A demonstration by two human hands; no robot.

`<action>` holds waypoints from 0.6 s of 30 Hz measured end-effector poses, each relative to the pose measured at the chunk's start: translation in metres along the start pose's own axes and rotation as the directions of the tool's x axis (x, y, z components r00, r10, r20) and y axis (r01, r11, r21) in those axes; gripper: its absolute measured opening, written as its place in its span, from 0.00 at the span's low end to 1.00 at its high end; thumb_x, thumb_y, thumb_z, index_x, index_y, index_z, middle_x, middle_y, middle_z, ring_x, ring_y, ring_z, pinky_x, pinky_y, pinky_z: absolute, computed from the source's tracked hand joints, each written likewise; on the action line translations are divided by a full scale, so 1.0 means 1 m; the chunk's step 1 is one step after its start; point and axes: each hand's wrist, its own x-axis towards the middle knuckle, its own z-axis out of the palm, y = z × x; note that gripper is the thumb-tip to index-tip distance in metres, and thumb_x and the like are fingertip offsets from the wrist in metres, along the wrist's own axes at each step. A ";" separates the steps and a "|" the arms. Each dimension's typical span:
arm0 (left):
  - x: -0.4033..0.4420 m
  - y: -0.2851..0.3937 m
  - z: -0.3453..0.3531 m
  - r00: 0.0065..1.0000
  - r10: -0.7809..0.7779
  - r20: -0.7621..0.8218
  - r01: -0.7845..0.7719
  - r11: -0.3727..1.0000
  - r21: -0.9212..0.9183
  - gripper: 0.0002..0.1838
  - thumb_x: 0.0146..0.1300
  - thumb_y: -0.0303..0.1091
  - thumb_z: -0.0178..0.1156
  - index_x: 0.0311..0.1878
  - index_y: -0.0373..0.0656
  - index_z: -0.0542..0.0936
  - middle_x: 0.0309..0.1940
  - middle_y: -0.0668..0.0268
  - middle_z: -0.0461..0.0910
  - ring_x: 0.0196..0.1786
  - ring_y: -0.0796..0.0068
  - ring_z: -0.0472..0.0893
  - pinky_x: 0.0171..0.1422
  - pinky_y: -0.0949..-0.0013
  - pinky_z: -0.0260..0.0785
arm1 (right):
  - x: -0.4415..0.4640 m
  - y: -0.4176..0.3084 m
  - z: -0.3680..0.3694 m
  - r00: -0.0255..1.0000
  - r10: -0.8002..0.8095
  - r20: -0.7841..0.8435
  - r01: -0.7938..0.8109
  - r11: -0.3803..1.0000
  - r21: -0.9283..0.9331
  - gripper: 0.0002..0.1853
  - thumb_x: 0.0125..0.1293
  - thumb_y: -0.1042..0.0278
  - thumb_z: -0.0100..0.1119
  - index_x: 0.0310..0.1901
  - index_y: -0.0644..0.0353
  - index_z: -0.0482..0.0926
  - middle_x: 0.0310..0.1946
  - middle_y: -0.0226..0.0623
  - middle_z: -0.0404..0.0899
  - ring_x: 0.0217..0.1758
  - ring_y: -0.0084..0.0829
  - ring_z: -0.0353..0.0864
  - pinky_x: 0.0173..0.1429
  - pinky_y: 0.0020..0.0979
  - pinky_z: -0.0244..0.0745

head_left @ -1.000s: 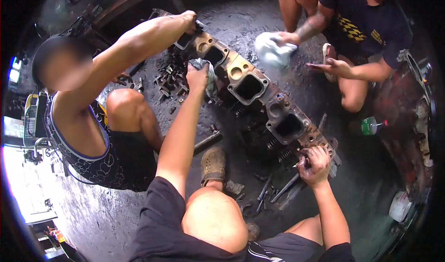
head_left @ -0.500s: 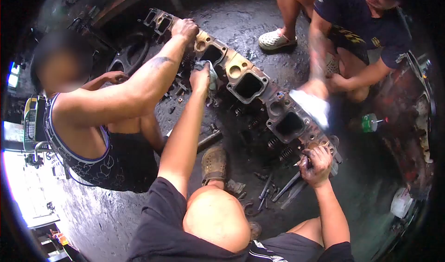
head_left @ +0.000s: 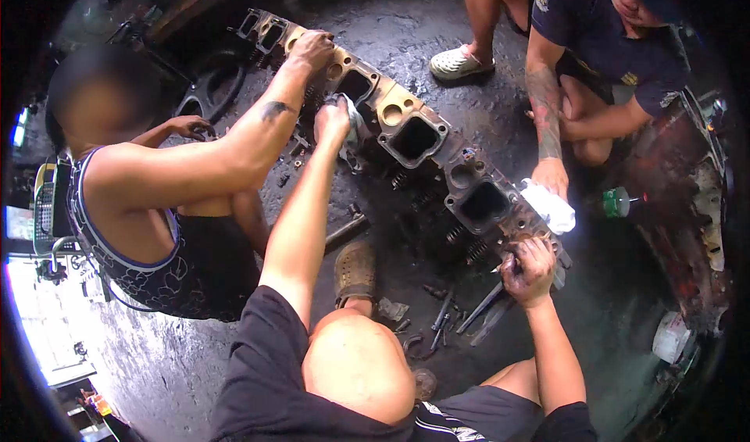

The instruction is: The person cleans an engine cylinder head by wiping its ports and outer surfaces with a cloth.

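A long metal engine part [head_left: 449, 158] with square openings and springs underneath lies diagonally across the middle. My left hand [head_left: 333, 121] is closed on a grey-white rag [head_left: 355, 126] beside its upper middle stretch. At the near right end, my right hand [head_left: 530, 271] has its fingers curled around the edge of the part. A person at the left rests a hand [head_left: 314, 50] on the far stretch. Another person's hand [head_left: 551, 178] presses a white cloth [head_left: 550, 206] against the right side, just above my right hand.
Bolts and rods [head_left: 444, 317] lie on the dark floor below the part, near my shoe [head_left: 355, 273]. A metal bar [head_left: 346, 232] lies left of them. A green-labelled bottle [head_left: 616, 202] stands at the right, beside a large rusty piece [head_left: 687, 207].
The person at the right has brought the white cloth from beyond the part down to its near right end. The left person's hand has shifted along the far stretch. My hands stay nearly in place.
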 end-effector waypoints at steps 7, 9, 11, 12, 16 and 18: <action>-0.017 0.003 -0.017 0.995 -0.094 0.018 0.096 0.986 -0.133 0.35 0.73 0.59 0.46 0.43 0.28 0.84 0.44 0.34 0.82 0.54 0.37 0.81 0.59 0.46 0.71 | -0.001 0.000 0.002 1.000 0.025 0.009 -0.025 1.000 0.004 0.08 0.52 0.70 0.60 0.34 0.61 0.81 0.31 0.41 0.81 0.36 0.43 0.81 0.47 0.42 0.72; -0.015 -0.002 -0.020 0.988 -0.157 -0.006 0.154 0.977 -0.151 0.31 0.70 0.57 0.53 0.44 0.31 0.85 0.44 0.36 0.83 0.54 0.37 0.82 0.59 0.46 0.72 | 0.000 -0.001 0.001 1.000 0.020 0.022 -0.019 1.000 -0.010 0.08 0.52 0.69 0.60 0.34 0.61 0.81 0.31 0.41 0.82 0.36 0.42 0.81 0.47 0.41 0.72; -0.004 -0.010 -0.027 0.982 -0.177 -0.060 0.164 0.969 -0.184 0.31 0.69 0.58 0.55 0.53 0.35 0.82 0.56 0.42 0.80 0.61 0.42 0.79 0.66 0.51 0.68 | 0.002 -0.001 0.001 1.000 0.016 0.000 -0.016 1.000 -0.010 0.09 0.52 0.69 0.60 0.34 0.61 0.81 0.31 0.41 0.82 0.36 0.42 0.81 0.48 0.41 0.72; 0.007 -0.018 -0.026 0.972 -0.200 -0.125 0.177 0.968 -0.175 0.32 0.68 0.58 0.56 0.59 0.37 0.80 0.61 0.44 0.78 0.65 0.44 0.76 0.70 0.53 0.66 | 0.001 -0.001 0.002 1.000 0.017 -0.011 -0.017 1.000 -0.009 0.09 0.52 0.69 0.60 0.34 0.61 0.81 0.31 0.40 0.82 0.37 0.42 0.81 0.48 0.41 0.72; 0.059 -0.040 0.004 0.971 0.012 -0.238 -0.093 0.938 -0.333 0.41 0.63 0.56 0.64 0.69 0.32 0.71 0.66 0.45 0.75 0.68 0.55 0.76 0.72 0.58 0.63 | -0.001 0.001 0.003 0.999 0.043 0.023 -0.043 0.999 -0.009 0.09 0.52 0.69 0.61 0.34 0.61 0.81 0.31 0.40 0.82 0.37 0.42 0.81 0.48 0.41 0.71; 0.050 -0.022 -0.002 0.974 -0.070 -0.215 -0.052 0.857 -0.513 0.41 0.61 0.51 0.68 0.69 0.33 0.69 0.67 0.43 0.74 0.70 0.51 0.73 0.73 0.57 0.62 | -0.002 0.001 0.003 0.998 0.053 0.023 -0.053 0.999 -0.009 0.09 0.52 0.69 0.61 0.34 0.61 0.81 0.31 0.40 0.82 0.37 0.42 0.81 0.47 0.41 0.71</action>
